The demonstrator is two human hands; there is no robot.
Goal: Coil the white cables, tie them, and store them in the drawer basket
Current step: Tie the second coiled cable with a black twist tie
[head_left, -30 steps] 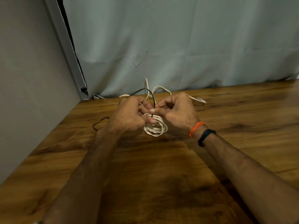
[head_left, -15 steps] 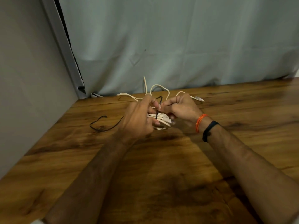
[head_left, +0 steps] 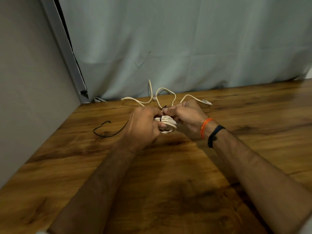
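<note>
Head view: both hands meet over the wooden table (head_left: 168,183). Left hand (head_left: 143,125) curls round the coiled white cable (head_left: 166,123), held just above the wood. Right hand (head_left: 187,115) pinches the black tie (head_left: 160,118) wrapped across the coil. Loose white cable (head_left: 166,92) loops behind, near the grey curtain (head_left: 185,48).

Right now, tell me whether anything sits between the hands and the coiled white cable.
Nothing does. The left hand and right hand already grip the coiled white cable and the black tie wrapped round it. A loose white cable lies behind on the table. No drawer basket is in view.
</note>
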